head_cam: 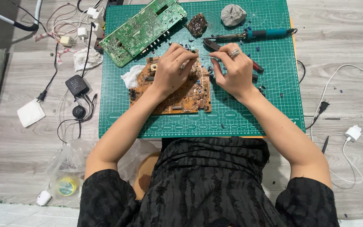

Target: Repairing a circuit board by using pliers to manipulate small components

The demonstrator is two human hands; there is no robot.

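Observation:
A brown circuit board point(181, 94) lies on a green cutting mat point(269, 109) in front of me. My left hand point(173, 69) rests on the board's upper part, fingers curled and pinching something small near its top edge. My right hand point(232, 69), with a ring on one finger, sits just right of the board with its fingertips brought together close to the left hand's. A thin wire or lead seems to run between the two hands; it is too small to tell what it is. A red-handled tool point(255, 66) lies partly hidden under my right hand.
A green circuit board point(143, 29) lies tilted at the mat's top left. A soldering iron with a teal handle point(257, 34), a dark lump point(197, 24) and a grey stone-like lump point(233, 14) sit along the top. Cables, adapters point(77, 86) and tissue lie on the floor at left; a white charger point(353, 133) at right.

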